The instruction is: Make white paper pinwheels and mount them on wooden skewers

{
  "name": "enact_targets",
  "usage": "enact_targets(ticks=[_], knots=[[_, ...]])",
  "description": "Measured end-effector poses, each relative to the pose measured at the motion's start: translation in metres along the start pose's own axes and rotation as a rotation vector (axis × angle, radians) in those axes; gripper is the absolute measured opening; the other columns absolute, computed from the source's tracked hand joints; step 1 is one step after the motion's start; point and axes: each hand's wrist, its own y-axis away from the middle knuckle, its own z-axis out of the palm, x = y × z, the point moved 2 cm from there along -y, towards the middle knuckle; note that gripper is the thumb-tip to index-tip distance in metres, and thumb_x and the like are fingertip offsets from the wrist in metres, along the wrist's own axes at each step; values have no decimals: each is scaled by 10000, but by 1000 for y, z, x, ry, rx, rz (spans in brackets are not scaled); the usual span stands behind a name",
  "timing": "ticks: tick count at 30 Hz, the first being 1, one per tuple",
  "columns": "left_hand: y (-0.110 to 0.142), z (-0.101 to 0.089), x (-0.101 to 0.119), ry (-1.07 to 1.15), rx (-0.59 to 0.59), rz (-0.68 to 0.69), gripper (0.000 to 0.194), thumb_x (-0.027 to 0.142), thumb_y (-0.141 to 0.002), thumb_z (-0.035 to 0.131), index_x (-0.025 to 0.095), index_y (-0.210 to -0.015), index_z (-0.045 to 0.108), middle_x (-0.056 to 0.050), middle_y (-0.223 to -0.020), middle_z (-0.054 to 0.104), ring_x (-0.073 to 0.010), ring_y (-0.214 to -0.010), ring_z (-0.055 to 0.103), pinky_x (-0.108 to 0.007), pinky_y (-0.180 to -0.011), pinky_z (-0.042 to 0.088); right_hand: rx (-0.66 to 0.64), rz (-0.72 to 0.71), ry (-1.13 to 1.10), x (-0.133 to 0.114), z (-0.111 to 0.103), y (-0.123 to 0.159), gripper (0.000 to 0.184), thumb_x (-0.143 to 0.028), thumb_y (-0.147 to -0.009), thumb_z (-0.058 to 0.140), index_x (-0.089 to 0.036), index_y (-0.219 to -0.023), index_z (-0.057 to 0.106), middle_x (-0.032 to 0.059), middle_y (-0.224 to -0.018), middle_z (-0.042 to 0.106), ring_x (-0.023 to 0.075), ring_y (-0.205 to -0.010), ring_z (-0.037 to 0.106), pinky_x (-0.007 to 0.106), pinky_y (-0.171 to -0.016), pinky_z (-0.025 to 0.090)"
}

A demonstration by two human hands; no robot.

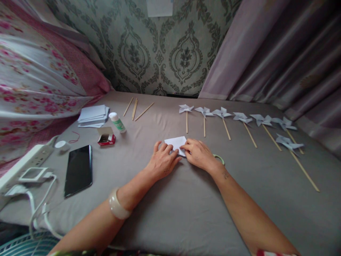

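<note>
Pale bangle (119, 203), L forearm (137, 191); sm. dark marks (225, 173), R wrist (218, 170); red/wht. R sleeve (275, 253)

The bench (149, 220) is covered with matt grey cloth, lightly wrinkled. The pinwheels (222, 112) are of thin white paper, on sticks (305, 171) of pale, plain wood. The phone (78, 170) has a glossy black face. The power strip (25, 165) looks like smooth white plastic. The bangle (117, 204) is smooth and a little shiny.

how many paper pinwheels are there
7. Six pinwheels lie in a row on the far right part of the grey cloth, and the seventh pinwheel lies nearer, by the row's right end.
</note>
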Motion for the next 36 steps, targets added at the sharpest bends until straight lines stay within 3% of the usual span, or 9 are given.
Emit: enact_targets(ticks=[22,36], knots=[[-3,1,2,32,-38,-10,385,402,-971,319,187,-1178,563,-76,-1060,637,-243,-1006,528,-497,-1046,218,-48,108,-125,-9,2,1,334,-142,-896,415,-172,-1084,689,106,-1145,650,208,-1056,607,275,-879,416],[-5,1,4,19,-75,-42,373,421,-962,343,197,-1166,560,-76,-1087,623,-254,-1038,521,-495,-1039,221,-45,60,-225,-2,6,-5,316,-148,-870,446,-186,-1024,719,90,-1088,680,176,-1005,621,247,-895,414]])
